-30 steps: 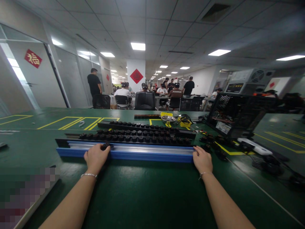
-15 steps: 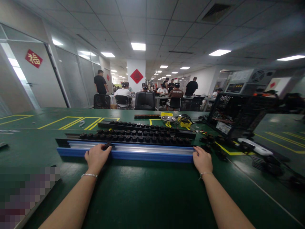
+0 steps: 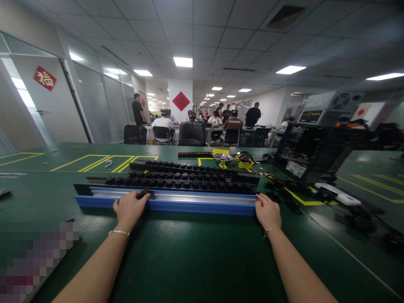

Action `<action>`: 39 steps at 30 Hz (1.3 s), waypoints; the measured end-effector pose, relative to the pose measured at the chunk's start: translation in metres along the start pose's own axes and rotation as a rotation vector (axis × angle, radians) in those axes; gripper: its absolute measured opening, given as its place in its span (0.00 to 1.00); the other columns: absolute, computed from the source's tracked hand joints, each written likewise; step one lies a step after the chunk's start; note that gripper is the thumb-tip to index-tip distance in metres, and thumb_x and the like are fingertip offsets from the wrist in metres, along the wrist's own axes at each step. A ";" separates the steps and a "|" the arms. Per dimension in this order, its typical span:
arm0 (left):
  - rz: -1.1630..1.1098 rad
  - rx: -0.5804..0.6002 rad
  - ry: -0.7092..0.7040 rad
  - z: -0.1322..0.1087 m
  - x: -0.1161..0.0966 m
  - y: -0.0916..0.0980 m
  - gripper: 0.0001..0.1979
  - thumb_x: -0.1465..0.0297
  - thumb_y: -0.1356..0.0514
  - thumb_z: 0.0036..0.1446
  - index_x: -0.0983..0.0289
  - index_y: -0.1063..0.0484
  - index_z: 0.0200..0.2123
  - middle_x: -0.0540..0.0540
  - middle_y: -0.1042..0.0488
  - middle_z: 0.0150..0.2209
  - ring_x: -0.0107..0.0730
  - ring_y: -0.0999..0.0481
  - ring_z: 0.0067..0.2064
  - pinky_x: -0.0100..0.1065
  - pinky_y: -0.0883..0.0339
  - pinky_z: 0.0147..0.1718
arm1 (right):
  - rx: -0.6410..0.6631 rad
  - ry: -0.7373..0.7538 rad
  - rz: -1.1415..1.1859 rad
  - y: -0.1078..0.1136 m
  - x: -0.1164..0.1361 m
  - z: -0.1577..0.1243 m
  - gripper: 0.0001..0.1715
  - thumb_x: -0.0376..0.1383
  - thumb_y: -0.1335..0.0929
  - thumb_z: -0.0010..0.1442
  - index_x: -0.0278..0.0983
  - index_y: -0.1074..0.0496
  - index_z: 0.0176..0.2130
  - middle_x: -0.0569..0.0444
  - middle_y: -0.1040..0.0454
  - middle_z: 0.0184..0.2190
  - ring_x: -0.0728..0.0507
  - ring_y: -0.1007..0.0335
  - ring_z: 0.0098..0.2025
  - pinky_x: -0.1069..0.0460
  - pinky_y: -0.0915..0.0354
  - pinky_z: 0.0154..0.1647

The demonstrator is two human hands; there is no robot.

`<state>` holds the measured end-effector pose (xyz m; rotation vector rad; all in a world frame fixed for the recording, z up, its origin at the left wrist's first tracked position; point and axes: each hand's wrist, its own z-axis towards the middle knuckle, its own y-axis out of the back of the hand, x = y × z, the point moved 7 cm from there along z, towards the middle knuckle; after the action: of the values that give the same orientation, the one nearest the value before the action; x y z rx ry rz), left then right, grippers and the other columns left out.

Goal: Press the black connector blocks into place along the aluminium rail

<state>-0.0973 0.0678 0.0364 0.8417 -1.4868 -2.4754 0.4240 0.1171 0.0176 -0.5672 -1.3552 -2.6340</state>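
Atop green table (image 3: 189,261), left grip (image 3: 128,208) pinches black piece (image 3: 144,192), right grip (image 3: 267,212) blue rail's end (image 3: 251,208).

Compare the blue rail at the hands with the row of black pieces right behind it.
Colour: the blue rail is blue with a shiny silver channel; the black row is dark throughout.
Build: the blue rail is one long length, while the black row is many small pieces lined up.
Contact: the right hand touches the blue rail; neither hand appears on the black row.
Shared: both run crosswise on the green table.
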 end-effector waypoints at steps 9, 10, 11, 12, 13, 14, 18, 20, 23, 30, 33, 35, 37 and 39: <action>-0.008 0.004 -0.007 0.000 0.000 0.000 0.22 0.50 0.50 0.50 0.60 0.26 0.36 0.59 0.24 0.39 0.48 0.31 0.47 0.48 0.51 0.50 | 0.002 -0.013 -0.004 0.002 0.000 -0.001 0.27 0.36 0.45 0.55 0.35 0.26 0.46 0.51 0.30 0.51 0.40 0.38 0.49 0.47 0.44 0.52; -0.005 0.002 -0.008 0.000 0.000 0.000 0.23 0.50 0.50 0.51 0.60 0.26 0.36 0.59 0.24 0.39 0.48 0.32 0.47 0.48 0.51 0.50 | -0.002 -0.013 -0.006 0.002 0.000 -0.001 0.26 0.37 0.45 0.55 0.35 0.26 0.46 0.51 0.30 0.51 0.40 0.38 0.49 0.47 0.44 0.52; -0.001 0.002 -0.008 0.000 0.000 0.000 0.22 0.50 0.50 0.51 0.60 0.26 0.36 0.59 0.24 0.39 0.47 0.32 0.47 0.48 0.51 0.50 | -0.007 -0.011 -0.006 0.002 0.000 -0.001 0.26 0.37 0.45 0.55 0.36 0.26 0.46 0.51 0.30 0.51 0.40 0.37 0.49 0.47 0.44 0.52; 0.003 0.003 -0.011 0.000 0.000 0.000 0.22 0.51 0.50 0.51 0.60 0.26 0.36 0.59 0.24 0.39 0.47 0.32 0.47 0.48 0.51 0.50 | -0.012 -0.006 -0.006 0.002 0.001 -0.001 0.26 0.36 0.45 0.55 0.35 0.26 0.45 0.51 0.30 0.50 0.40 0.37 0.49 0.47 0.44 0.53; 0.008 0.002 -0.013 0.000 0.000 -0.001 0.22 0.51 0.50 0.51 0.60 0.26 0.35 0.59 0.24 0.39 0.46 0.31 0.47 0.48 0.51 0.50 | -0.017 0.003 -0.004 0.002 0.001 -0.001 0.26 0.36 0.45 0.55 0.35 0.26 0.45 0.50 0.30 0.50 0.41 0.37 0.48 0.47 0.45 0.53; 0.011 -0.001 -0.018 0.000 -0.001 -0.001 0.21 0.51 0.50 0.51 0.60 0.26 0.35 0.59 0.24 0.39 0.46 0.31 0.47 0.49 0.51 0.50 | -0.021 0.014 -0.002 0.002 0.001 0.000 0.26 0.36 0.45 0.54 0.34 0.26 0.44 0.49 0.29 0.50 0.41 0.36 0.48 0.47 0.45 0.53; 0.008 -0.026 -0.041 0.000 -0.001 -0.001 0.21 0.52 0.49 0.52 0.60 0.26 0.35 0.59 0.24 0.39 0.46 0.31 0.47 0.50 0.51 0.51 | -0.026 0.040 0.003 0.000 0.002 0.000 0.26 0.35 0.45 0.54 0.33 0.25 0.44 0.47 0.29 0.49 0.41 0.36 0.49 0.47 0.44 0.53; 0.002 -0.036 -0.053 0.000 -0.001 -0.002 0.21 0.53 0.49 0.52 0.60 0.26 0.35 0.58 0.24 0.39 0.47 0.31 0.47 0.51 0.51 0.50 | -0.023 0.031 0.002 0.000 0.001 0.001 0.26 0.36 0.45 0.54 0.33 0.26 0.44 0.48 0.29 0.50 0.41 0.36 0.49 0.47 0.44 0.53; -0.006 -0.042 -0.062 0.000 -0.002 -0.002 0.21 0.53 0.49 0.52 0.60 0.26 0.35 0.58 0.24 0.39 0.47 0.31 0.47 0.51 0.51 0.50 | -0.013 0.008 0.002 0.000 0.000 0.000 0.26 0.36 0.45 0.54 0.34 0.26 0.45 0.49 0.30 0.51 0.40 0.37 0.50 0.47 0.45 0.53; -0.008 -0.030 -0.080 -0.002 -0.005 -0.001 0.21 0.53 0.49 0.52 0.61 0.26 0.35 0.59 0.24 0.39 0.47 0.31 0.47 0.52 0.51 0.51 | 0.021 -0.027 0.013 0.000 -0.001 -0.001 0.27 0.37 0.45 0.55 0.35 0.27 0.47 0.51 0.31 0.52 0.39 0.38 0.50 0.46 0.44 0.52; -0.007 -0.026 -0.092 -0.003 -0.008 -0.001 0.21 0.53 0.49 0.52 0.61 0.26 0.35 0.58 0.24 0.39 0.47 0.31 0.47 0.52 0.51 0.51 | 0.029 -0.056 0.020 0.001 -0.002 -0.002 0.27 0.37 0.44 0.55 0.36 0.27 0.47 0.53 0.31 0.52 0.39 0.38 0.49 0.45 0.43 0.52; -0.008 -0.030 -0.105 -0.004 -0.009 -0.001 0.21 0.53 0.50 0.52 0.61 0.26 0.35 0.58 0.24 0.40 0.47 0.32 0.48 0.52 0.51 0.51 | 0.032 -0.059 0.023 0.001 -0.001 -0.002 0.27 0.37 0.44 0.55 0.36 0.27 0.47 0.53 0.31 0.52 0.39 0.39 0.49 0.46 0.44 0.52; -0.012 -0.037 -0.114 -0.004 -0.010 -0.001 0.20 0.53 0.49 0.52 0.61 0.26 0.35 0.58 0.24 0.40 0.47 0.32 0.48 0.52 0.51 0.51 | 0.032 -0.063 0.025 0.001 -0.001 -0.002 0.27 0.37 0.44 0.55 0.36 0.27 0.47 0.53 0.32 0.52 0.39 0.39 0.49 0.46 0.44 0.53; -0.014 -0.041 -0.119 -0.004 -0.010 -0.001 0.20 0.53 0.49 0.52 0.60 0.26 0.34 0.58 0.24 0.40 0.47 0.32 0.48 0.52 0.51 0.51 | 0.028 -0.059 0.024 0.001 -0.002 -0.002 0.26 0.37 0.44 0.55 0.36 0.26 0.47 0.53 0.31 0.52 0.39 0.38 0.49 0.46 0.44 0.53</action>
<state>-0.0861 0.0688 0.0381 0.7117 -1.4653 -2.5987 0.4254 0.1151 0.0171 -0.6586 -1.3904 -2.5941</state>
